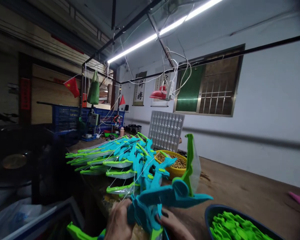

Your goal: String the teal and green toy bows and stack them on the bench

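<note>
Left hand (118, 220) and right hand (174, 227) both clasp a teal toy crossbow (165, 197), seemingly mid-assembly; further fitting calls for the green parts (230, 228) just right of them.

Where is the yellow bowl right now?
Head view, just right of centre: the yellow bowl sits on the table between the stacked blue toy bows and the white grid tray.
</note>
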